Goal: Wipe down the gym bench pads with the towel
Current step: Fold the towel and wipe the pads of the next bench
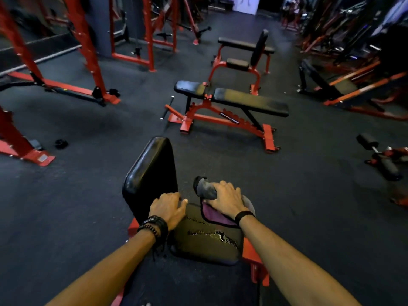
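A worn black seat pad (pixel 207 239) with cracked vinyl sits on a red frame right below me, and an upright black back pad (pixel 152 173) rises at its far left. My right hand (pixel 227 200) presses a grey and purple towel (pixel 215 214) onto the seat pad's far edge, fingers spread over it. The towel's grey end sticks up past the fingers. My left hand (pixel 169 208) rests on the seat pad's left edge, beside the back pad, with its fingers lying over the edge.
A flat black bench (pixel 249 100) on a red frame stands ahead, with a seated bench (pixel 245 49) behind it. Red racks (pixel 88 47) line the left. More red machines (pixel 357 85) and padded rollers (pixel 379 155) are on the right. Dark rubber floor (pixel 88 195) lies all around.
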